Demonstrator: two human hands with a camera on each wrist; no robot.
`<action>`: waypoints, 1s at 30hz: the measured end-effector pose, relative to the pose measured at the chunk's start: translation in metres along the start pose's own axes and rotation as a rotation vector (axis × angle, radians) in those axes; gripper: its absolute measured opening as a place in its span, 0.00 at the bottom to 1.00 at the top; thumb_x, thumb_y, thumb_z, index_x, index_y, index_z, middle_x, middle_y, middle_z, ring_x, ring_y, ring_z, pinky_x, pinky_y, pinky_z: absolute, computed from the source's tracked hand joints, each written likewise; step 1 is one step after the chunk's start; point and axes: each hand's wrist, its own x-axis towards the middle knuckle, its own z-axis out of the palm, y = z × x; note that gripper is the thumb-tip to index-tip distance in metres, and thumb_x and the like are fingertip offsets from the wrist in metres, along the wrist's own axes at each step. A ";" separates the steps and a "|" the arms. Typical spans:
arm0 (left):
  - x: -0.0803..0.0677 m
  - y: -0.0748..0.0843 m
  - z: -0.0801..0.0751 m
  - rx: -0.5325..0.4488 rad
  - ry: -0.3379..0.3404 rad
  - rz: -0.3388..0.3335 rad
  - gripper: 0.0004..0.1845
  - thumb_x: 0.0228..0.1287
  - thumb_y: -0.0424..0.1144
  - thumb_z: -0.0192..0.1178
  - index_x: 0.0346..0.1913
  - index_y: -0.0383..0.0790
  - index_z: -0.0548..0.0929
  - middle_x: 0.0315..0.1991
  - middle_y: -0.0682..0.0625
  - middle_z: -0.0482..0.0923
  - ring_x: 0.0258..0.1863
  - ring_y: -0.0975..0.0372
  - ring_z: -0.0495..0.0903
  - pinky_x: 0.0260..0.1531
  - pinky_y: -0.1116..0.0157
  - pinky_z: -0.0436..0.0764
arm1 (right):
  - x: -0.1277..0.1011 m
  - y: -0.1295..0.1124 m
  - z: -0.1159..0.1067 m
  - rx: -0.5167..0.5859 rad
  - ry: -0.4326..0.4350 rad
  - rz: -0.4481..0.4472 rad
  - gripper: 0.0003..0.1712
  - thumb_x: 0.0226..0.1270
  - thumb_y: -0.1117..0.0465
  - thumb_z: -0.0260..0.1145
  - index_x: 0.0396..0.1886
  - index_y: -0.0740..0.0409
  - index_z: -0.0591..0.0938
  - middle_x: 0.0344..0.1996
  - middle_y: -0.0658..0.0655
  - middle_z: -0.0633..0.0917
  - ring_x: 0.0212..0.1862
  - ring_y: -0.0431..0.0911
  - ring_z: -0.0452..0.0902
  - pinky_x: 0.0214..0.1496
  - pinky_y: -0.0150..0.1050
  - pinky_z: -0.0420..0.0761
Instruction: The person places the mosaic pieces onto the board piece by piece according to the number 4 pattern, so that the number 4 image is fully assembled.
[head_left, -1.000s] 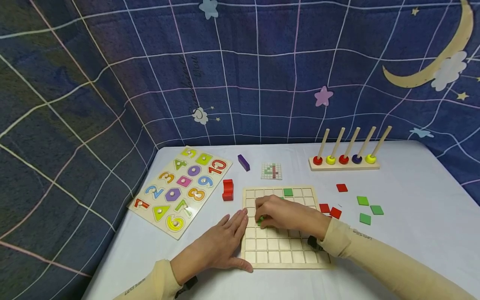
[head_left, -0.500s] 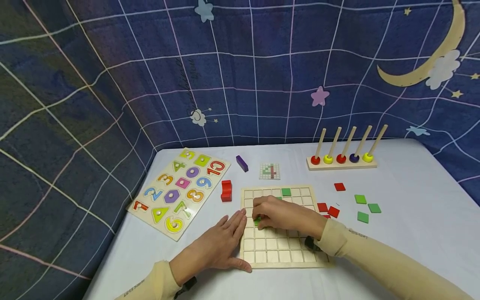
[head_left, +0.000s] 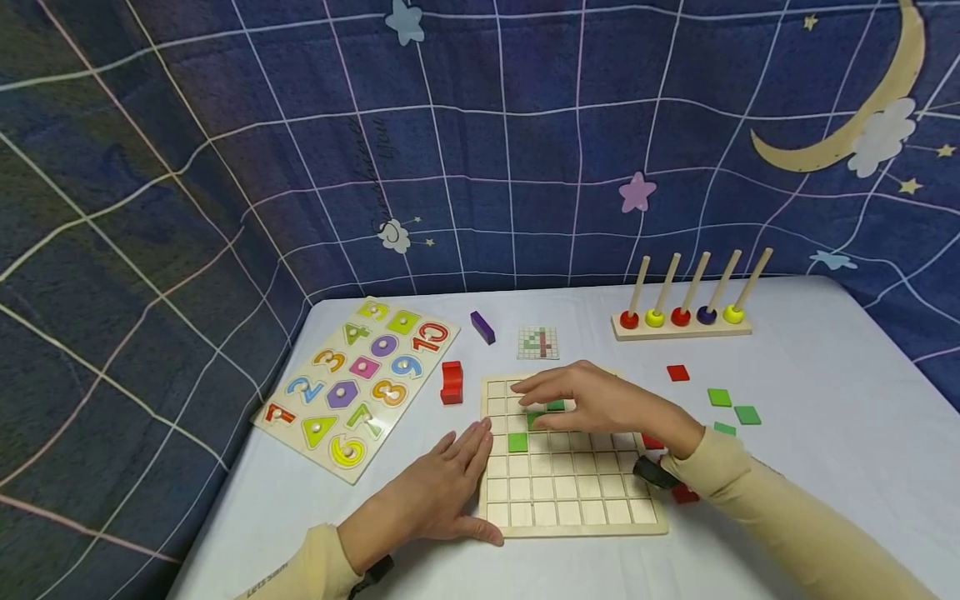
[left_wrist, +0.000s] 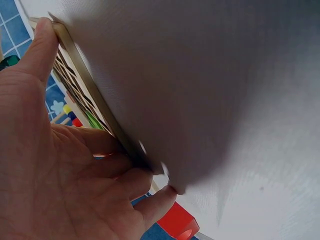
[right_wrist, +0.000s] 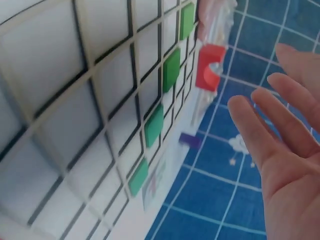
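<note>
A wooden grid board (head_left: 577,492) lies on the white table in the head view. Along its left edge rests my left hand (head_left: 438,483), fingers spread and thumb near the front corner; the left wrist view has the fingers against the board's side (left_wrist: 85,75). My right hand (head_left: 603,400) hovers above the board's upper half, fingers loosely extended, nothing in them. A green square tile (head_left: 517,442) sits in a cell at the left. Further green tiles run diagonally up from it, partly behind the hand; the right wrist view shows several, including a near one (right_wrist: 138,177).
Behind the board lies a small pattern card (head_left: 538,342). A number puzzle (head_left: 360,383), red block (head_left: 452,383) and purple block (head_left: 483,327) are at left. Loose green tiles (head_left: 747,415) and red tiles (head_left: 678,372) lie at right, before a peg stand (head_left: 682,331).
My right hand has let go of the green tile, which lies in its cell, and has lifted up, back and to the right. The left hand stays at the board's edge.
</note>
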 end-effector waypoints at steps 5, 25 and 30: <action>0.002 0.000 0.001 -0.001 0.015 0.012 0.68 0.60 0.83 0.56 0.84 0.29 0.58 0.86 0.36 0.56 0.87 0.51 0.58 0.81 0.50 0.70 | -0.018 0.006 -0.010 -0.016 0.034 0.011 0.23 0.74 0.55 0.74 0.64 0.58 0.88 0.69 0.55 0.85 0.72 0.55 0.81 0.70 0.57 0.83; -0.002 -0.002 0.002 -0.043 0.046 0.019 0.68 0.60 0.83 0.57 0.83 0.28 0.58 0.86 0.34 0.55 0.86 0.48 0.59 0.80 0.48 0.71 | -0.086 0.030 -0.047 -0.205 0.169 0.195 0.22 0.70 0.57 0.77 0.63 0.54 0.89 0.63 0.54 0.90 0.67 0.56 0.85 0.65 0.58 0.86; 0.000 0.000 0.001 -0.065 0.035 0.019 0.68 0.59 0.83 0.58 0.83 0.28 0.58 0.86 0.35 0.54 0.86 0.49 0.58 0.80 0.47 0.70 | -0.111 0.034 -0.055 -0.247 0.178 0.240 0.21 0.67 0.59 0.79 0.59 0.55 0.91 0.59 0.55 0.91 0.62 0.54 0.88 0.62 0.56 0.88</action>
